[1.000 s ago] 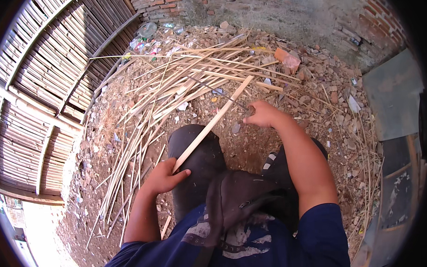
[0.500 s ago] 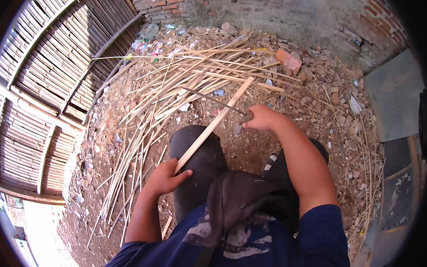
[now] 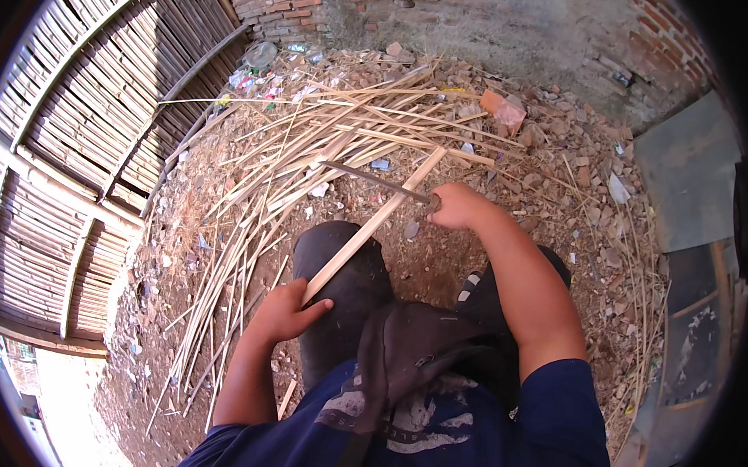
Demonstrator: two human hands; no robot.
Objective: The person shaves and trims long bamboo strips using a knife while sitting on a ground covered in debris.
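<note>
A flat, pale bamboo strip [image 3: 366, 231] slants up and away to the right across my dark-trousered left knee. Its near end is gripped in my left hand [image 3: 288, 309], with the thumb resting along it. My right hand [image 3: 457, 206] is closed round the handle of a long, narrow-bladed knife [image 3: 372, 180]. The blade points to the left and crosses the strip not far from its far end. It appears to lie against the strip. Part of the handle is hidden by my fingers.
A loose heap of split bamboo strips [image 3: 362, 123] spreads ahead and to the left. Rubble and an orange brick piece [image 3: 503, 109] lie farther right. A bamboo-slat wall [image 3: 75, 161] stands left, a brick wall [image 3: 465, 24] ahead, and grey panels [image 3: 689, 177] lean at right.
The knife blade has turned, so more of its flat side shows. My right hand's fingers are drawn in tighter round the handle. The strip's far end sits slightly lower in view.
</note>
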